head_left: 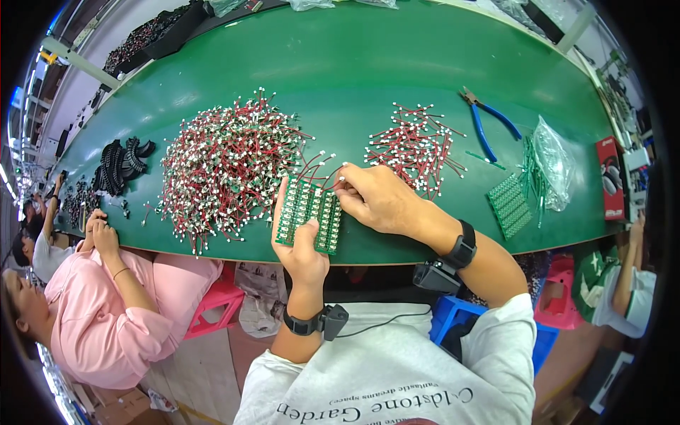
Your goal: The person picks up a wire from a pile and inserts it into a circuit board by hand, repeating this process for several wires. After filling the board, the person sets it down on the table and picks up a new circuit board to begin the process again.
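My left hand (303, 258) holds a green circuit board panel (309, 205) just above the table's near edge, thumb on its face and fingers behind it. Rows of small silvery parts cover the panel. A few red wire leads (309, 167) with white connectors stick out from its top edge. At the panel's upper right corner, my right hand (388, 200) pinches a red lead with a white connector (344, 165). The fingertips partly hide where that lead meets the panel.
A large heap of wired boards (227, 166) lies left, a smaller pile of red leads (414, 145) beyond my right hand. Rightward are blue-handled cutters (487, 122), another panel (508, 205), a plastic bag (552, 163) and a red box (609, 177). A person in pink (120, 312) sits left.
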The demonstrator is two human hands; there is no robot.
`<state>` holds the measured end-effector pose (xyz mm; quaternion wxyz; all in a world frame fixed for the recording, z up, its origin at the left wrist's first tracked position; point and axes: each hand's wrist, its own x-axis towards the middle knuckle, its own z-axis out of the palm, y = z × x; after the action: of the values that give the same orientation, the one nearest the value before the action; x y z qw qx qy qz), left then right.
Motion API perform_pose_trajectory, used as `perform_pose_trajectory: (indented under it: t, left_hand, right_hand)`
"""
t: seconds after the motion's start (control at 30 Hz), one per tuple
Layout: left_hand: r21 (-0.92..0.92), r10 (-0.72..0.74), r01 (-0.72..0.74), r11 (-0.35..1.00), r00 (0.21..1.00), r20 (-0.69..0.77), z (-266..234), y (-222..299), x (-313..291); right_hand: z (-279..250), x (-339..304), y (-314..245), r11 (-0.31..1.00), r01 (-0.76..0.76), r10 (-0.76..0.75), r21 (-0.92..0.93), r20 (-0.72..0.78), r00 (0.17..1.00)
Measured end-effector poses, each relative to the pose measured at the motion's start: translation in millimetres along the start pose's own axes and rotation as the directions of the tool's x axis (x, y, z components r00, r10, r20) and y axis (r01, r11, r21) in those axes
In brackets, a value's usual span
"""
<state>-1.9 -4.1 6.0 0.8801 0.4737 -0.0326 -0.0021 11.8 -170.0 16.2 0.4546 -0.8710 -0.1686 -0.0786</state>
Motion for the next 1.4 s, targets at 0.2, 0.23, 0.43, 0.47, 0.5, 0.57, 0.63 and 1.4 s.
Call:
perform_pose_trajectory:
  t: [0.2,0.23,0.43,0.47,0.5,0.57,0.63,1.4]
  left_hand:
    - [0.009,0.011,-0.011,1.0,1.0,0.006,1,1,1]
    - [0.009,0.01,-0.01,1.0,1.0,0.006,1,0,1]
    - [0.02,0.033,-0.033,0.999,0.999,-0.015,-1,0,1]
    - [0.014,0.033,-0.033,0.999,0.999,-0.009,-1,0,1]
    - [0.009,0.032,-0.032,0.999,0.999,-0.001,-1,0,1]
    - [0.026,0.035,-0.035,0.999,0.999,-0.002,2,1,0]
    - [0.042,0.039,-0.039,0.998,0.999,-0.002,2,0,0]
    - [0.097,0.025,-0.032,0.995,0.997,0.076,-6,-1,-2]
  right_hand:
    - [4,0,-2,0.998,0.019,-0.022,-0.065,-0.039,0.999]
    - [4,0,-2,0.986,0.101,-0.111,-0.137,-0.068,0.992]
    - [2,0,-7,0.935,0.213,-0.246,-0.285,-0.086,0.965]
    - [3,0,-6,0.935,0.226,-0.261,-0.274,-0.1,0.96]
    - [4,0,-4,0.935,0.224,-0.26,-0.274,-0.101,0.96]
    - [8,0,0,0.964,0.195,-0.214,-0.18,-0.094,0.972]
    - [9,0,1,0.969,0.185,-0.203,-0.162,-0.098,0.974]
    - [20,-7,-6,0.901,0.16,-0.194,-0.402,-0.046,0.98]
